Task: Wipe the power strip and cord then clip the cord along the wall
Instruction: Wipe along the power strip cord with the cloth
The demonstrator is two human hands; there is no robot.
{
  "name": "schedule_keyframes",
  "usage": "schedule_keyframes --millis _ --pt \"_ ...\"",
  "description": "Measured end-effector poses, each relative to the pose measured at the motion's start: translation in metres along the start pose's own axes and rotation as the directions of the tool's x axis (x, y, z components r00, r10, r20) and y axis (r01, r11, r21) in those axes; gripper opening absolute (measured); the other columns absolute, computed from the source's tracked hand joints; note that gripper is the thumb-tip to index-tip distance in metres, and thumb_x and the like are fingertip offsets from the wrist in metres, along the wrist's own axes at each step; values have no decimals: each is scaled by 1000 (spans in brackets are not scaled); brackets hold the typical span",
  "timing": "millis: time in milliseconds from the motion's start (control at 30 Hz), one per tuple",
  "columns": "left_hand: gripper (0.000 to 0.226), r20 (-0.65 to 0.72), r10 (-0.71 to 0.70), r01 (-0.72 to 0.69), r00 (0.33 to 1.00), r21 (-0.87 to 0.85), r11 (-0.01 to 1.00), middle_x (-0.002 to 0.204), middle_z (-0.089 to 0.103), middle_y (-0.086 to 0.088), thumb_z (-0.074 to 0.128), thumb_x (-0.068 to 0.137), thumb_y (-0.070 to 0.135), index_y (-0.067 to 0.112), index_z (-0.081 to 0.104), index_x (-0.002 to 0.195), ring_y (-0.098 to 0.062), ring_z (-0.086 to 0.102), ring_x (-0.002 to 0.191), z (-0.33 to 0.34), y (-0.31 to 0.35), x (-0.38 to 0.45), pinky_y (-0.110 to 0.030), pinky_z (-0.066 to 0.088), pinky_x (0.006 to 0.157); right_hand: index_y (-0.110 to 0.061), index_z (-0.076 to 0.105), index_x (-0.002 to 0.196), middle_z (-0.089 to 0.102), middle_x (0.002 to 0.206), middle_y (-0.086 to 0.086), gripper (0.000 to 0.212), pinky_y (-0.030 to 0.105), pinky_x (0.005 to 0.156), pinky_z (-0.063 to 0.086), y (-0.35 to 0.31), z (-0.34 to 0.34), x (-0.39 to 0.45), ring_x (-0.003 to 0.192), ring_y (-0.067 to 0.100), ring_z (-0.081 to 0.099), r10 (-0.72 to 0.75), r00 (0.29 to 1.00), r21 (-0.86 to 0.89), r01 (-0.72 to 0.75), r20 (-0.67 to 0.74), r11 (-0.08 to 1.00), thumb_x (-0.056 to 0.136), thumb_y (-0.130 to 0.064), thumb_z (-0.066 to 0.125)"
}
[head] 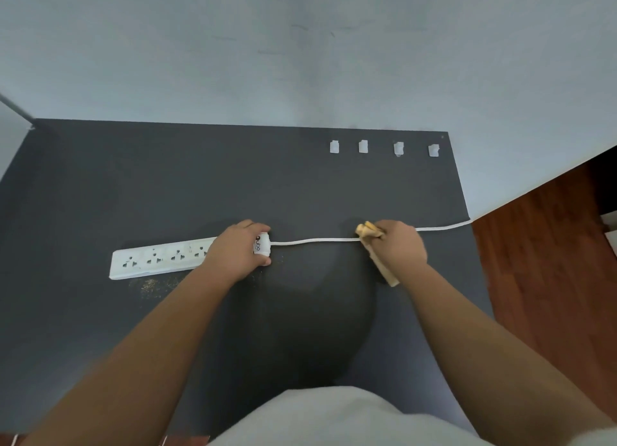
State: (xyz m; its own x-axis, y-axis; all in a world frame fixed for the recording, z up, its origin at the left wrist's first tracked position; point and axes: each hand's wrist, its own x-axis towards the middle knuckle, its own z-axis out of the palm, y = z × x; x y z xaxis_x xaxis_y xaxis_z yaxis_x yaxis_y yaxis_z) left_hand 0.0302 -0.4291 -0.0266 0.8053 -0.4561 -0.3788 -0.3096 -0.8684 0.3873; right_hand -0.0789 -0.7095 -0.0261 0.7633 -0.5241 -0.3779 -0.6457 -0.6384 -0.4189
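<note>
Head view: white power strip (pixel 160 260) lies flat on dark gray mat (pixel 133 178), sockets up. Left hand (pixel 235 250) is clamped over strip's cord end, fingers curled round it. White cord (pixel 314 241) runs right from there to right hand (pixel 399 245), which pinches a tan cloth (pixel 377 248) around the cord, then on w/ cord off mat's right edge. Four white clips (pixel 334 147) sit in a row near the wall (pixel 300 62).
</note>
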Motion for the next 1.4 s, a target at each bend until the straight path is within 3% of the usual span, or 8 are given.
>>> schedule_keyframes --millis 167,367,467,633,767,900,1200,1400 --pt "66 0 16 -16 1000 39 999 130 52 4 77 73 29 27 51 133 -23 48 121 4 4 4 -36 42 99 -17 59 69 65 72 6 33 30 63 45 28 -9 6 77 32 62 92 995 72 -89 -39 993 85 -45 55" --pt "55 34 354 -354 935 180 918 136 48 3 64 85 36 26 49 137 -25 33 137 38 76 20 -47 12 118 -14 61 79 66 80 9 29 31 63 44 19 1 5 80 34 62 93 993 55 -88 -79 995 89 -40 52" --pt "40 58 433 -436 900 172 883 123 53 -2 58 90 30 23 56 130 -27 46 121 60 114 36 -42 23 114 -15 63 84 68 85 10 26 33 66 47 13 3 1 83 34 62 75 994 45 -72 -82 996 89 -38 53" --pt "21 -3 414 -408 910 175 896 103 54 -6 48 96 25 15 64 105 -28 50 97 71 136 51 -42 46 80 -19 56 77 66 89 7 23 32 63 44 9 7 0 85 32 62 18 999 20 -18 -31 1000 90 -37 50" --pt "18 -57 419 -411 906 109 905 98 56 -5 50 95 22 18 67 102 -27 48 90 76 131 51 -42 48 76 -20 55 73 64 85 5 33 32 62 43 40 -14 4 81 30 58 57 993 22 -55 -102 998 89 -47 47" --pt "16 -76 391 -387 917 60 920 95 58 -6 55 93 19 18 69 101 -29 50 88 76 132 51 -41 49 75 -21 68 95 70 93 11 21 35 70 50 86 -36 19 91 36 63 133 970 52 -125 -202 991 88 -34 54" --pt "18 -51 385 -384 921 33 923 95 57 -4 53 94 19 18 69 103 -26 48 88 75 130 53 -43 51 74 -17 69 89 68 81 6 18 40 72 54 122 -53 26 81 28 61 171 957 164 -134 -235 977 89 -28 55" --pt "17 -51 375 -374 926 23 927 95 56 -2 53 94 19 18 69 102 -25 47 89 74 131 54 -40 50 72 -23 72 97 66 86 -3 15 25 75 41 131 -63 28 85 15 58 217 954 371 -129 -207 920 90 -23 59"
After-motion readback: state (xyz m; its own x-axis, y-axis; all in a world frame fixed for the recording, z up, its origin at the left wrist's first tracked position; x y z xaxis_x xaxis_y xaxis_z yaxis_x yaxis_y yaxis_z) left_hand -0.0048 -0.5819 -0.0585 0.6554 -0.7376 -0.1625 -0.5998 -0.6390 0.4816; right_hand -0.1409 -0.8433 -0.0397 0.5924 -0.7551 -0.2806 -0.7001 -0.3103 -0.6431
